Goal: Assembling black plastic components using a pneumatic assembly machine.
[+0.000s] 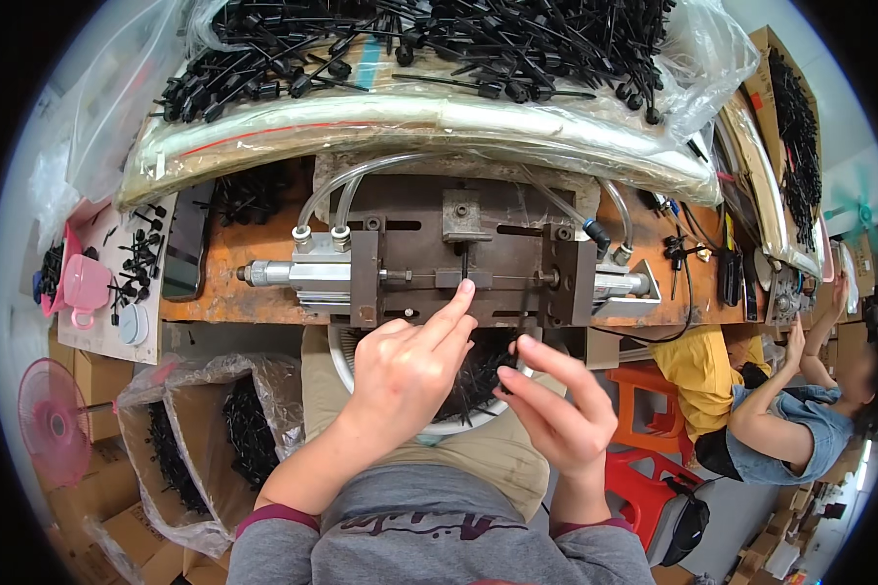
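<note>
My left hand (405,366) reaches over the front of a dark metal clamping fixture (419,210). Its index fingertip touches the lower end of a slim black part (465,261) standing in the small centre block, while the other fingers curl loosely below. To the right, my right hand (571,414) is raised in front of the fixture, thumb and fingers bent toward each other. A dark, thin, blurred shape shows by its fingertips; its kind I cannot make out. Beneath both hands, a white-rimmed container (344,363) on my lap holds many black parts.
Air cylinders (320,275) with clear hoses flank the fixture. Behind it lies a heap of black stemmed parts (429,44) on plastic-wrapped padding (380,132). Left are a pink cup (86,285), a fan (54,421) and a lined box (200,390). A co-worker (790,429) sits right.
</note>
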Motion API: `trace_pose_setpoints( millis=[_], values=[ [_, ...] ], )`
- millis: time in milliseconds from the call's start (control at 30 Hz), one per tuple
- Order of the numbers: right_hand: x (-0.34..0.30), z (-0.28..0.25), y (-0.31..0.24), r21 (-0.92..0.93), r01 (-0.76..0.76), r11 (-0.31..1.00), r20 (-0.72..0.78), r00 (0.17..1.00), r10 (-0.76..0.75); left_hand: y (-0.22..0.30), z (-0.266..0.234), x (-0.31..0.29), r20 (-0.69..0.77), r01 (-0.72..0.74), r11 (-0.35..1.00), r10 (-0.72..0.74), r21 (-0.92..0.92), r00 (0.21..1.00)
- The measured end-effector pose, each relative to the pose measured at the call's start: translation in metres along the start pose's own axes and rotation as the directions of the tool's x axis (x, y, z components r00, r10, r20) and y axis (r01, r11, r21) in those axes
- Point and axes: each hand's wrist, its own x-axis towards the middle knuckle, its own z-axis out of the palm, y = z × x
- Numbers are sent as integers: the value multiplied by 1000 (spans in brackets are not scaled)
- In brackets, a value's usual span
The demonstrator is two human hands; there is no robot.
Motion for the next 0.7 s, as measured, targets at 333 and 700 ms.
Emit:
trace_pose_setpoints(
  millis=[333, 700],
  values=[
    [7, 14, 8, -143, 40, 989, 68, 997, -30, 4, -28, -16, 178, -18, 996, 34, -91, 983],
    [23, 42, 7, -401, 74, 913, 256, 966, 34, 6, -25, -54, 172, 39, 937, 23, -347, 985]
  ],
)
